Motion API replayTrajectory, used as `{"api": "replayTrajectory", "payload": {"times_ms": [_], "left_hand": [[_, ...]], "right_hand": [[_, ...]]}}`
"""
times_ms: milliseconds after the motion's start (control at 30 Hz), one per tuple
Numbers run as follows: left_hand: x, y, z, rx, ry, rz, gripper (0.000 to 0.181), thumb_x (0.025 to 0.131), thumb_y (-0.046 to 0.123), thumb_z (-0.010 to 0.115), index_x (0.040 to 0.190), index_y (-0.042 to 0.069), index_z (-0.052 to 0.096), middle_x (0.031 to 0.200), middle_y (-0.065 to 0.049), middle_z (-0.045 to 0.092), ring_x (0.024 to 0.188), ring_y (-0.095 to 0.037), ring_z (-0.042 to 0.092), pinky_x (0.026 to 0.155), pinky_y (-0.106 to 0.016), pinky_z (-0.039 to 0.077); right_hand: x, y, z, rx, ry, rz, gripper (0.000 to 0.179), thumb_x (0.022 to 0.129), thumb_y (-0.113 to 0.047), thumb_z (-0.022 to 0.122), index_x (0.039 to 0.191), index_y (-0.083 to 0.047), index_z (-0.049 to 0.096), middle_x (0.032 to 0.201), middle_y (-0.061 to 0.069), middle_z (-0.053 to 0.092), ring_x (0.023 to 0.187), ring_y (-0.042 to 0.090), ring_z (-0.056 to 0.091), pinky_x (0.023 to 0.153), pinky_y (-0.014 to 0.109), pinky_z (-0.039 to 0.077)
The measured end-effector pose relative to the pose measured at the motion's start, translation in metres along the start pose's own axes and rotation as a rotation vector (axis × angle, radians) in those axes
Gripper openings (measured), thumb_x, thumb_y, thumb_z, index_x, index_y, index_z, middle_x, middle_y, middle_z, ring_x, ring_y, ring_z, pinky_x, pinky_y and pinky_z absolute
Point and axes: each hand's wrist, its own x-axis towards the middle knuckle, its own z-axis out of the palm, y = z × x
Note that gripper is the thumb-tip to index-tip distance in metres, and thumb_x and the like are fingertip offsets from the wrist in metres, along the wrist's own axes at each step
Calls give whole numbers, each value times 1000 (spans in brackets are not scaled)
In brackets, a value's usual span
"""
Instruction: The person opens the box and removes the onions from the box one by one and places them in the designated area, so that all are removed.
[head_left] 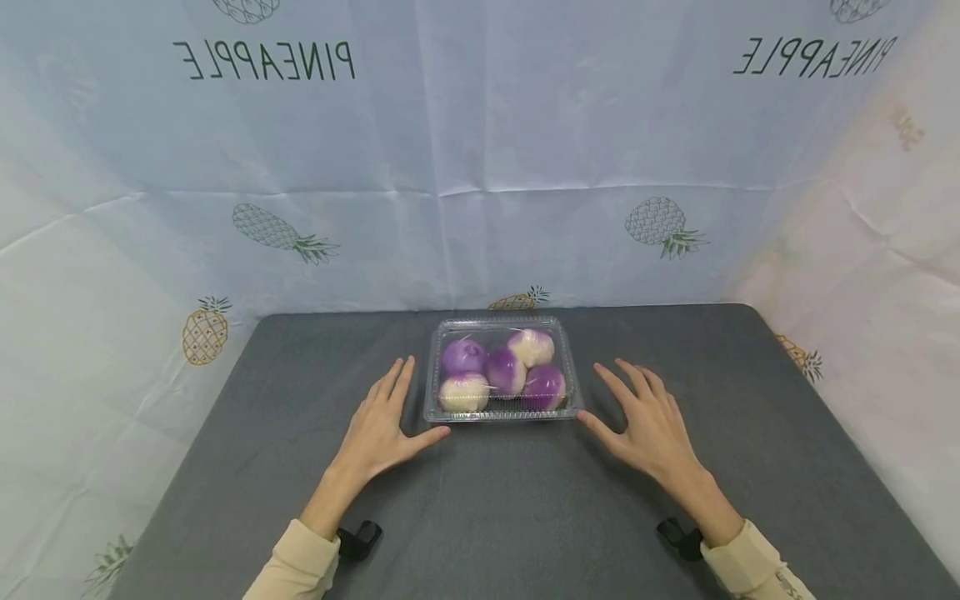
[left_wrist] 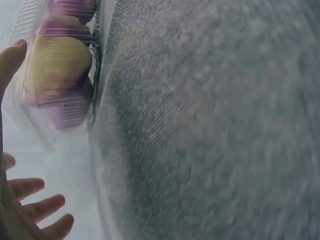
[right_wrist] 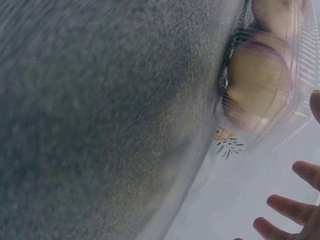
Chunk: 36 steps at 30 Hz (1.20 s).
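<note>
A clear plastic clamshell box (head_left: 501, 410) lies closed on the dark table, with several purple-and-white turnips (head_left: 506, 372) inside. My left hand (head_left: 382, 425) is at the box's left side, fingers spread and thumb pointing toward its front left corner. On the other side, my right hand (head_left: 648, 421) is spread the same way, its thumb tip right at the front right corner. Both palms face down and neither hand grips anything. The left wrist view shows the left fingers (left_wrist: 44, 205) beside the box's ribbed wall; the right wrist view shows the right fingers (right_wrist: 290, 210) likewise.
The dark grey table (head_left: 510, 517) reaches back to a hanging pale cloth (head_left: 465, 142) printed with pineapples and mirrored lettering. More cloth hangs at the left and right. Each wrist carries a black strap mount (head_left: 360, 540), below a cream sleeve (head_left: 300, 558).
</note>
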Motion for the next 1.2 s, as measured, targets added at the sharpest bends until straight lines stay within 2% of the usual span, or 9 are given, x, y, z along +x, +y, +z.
{"api": "replayTrajectory", "payload": {"times_ms": [133,267,500,633,900,1033,1200], "left_hand": [[1,0,3,-82,1,-13,121,77,68,77,166,13,14,167,-18,31,149,-42,39,104,-65,45],[3,1,6,-105,-25,-36,123,78,69,75,166,14,10,165,-19,34,148,-43,40,104,-66,45],[9,3,13,-181,-69,-40,122,79,68,74,166,11,10,166,-19,33,150,-41,38,114,-62,38],[11,4,16,-253,-82,-44,124,79,64,77,166,12,6,166,-15,34,152,-39,36,116,-61,35],[18,2,24,-310,-87,-50,130,76,59,82,166,11,1,163,-12,41,142,-33,50,111,-60,41],[22,0,28,-337,-109,-56,131,76,57,84,165,8,1,164,-14,39,149,-36,41,114,-62,37],[26,-2,32,-388,-143,-59,130,77,55,83,165,4,2,168,-21,27,155,-41,28,119,-62,31]], "right_hand": [[2,-4,1,26,45,-37,74,76,-42,86,141,-15,62,140,22,59,123,46,54,92,68,45],[5,-12,3,38,75,-86,70,76,-43,86,137,-15,66,136,21,61,119,45,56,88,64,47],[15,-32,10,38,103,-206,63,83,-56,77,131,-15,70,131,19,63,118,42,57,81,58,49],[22,-45,15,52,100,-272,62,83,-55,79,130,-16,70,130,16,64,119,39,56,83,56,50],[34,-72,28,84,89,-352,58,76,-47,86,124,-18,73,125,11,66,119,35,57,89,53,45],[39,-84,34,63,84,-408,53,77,-46,87,122,-21,74,126,10,67,119,34,58,90,54,45],[47,-98,42,38,77,-486,47,78,-42,88,119,-24,75,126,7,67,118,29,57,92,54,47]]}}
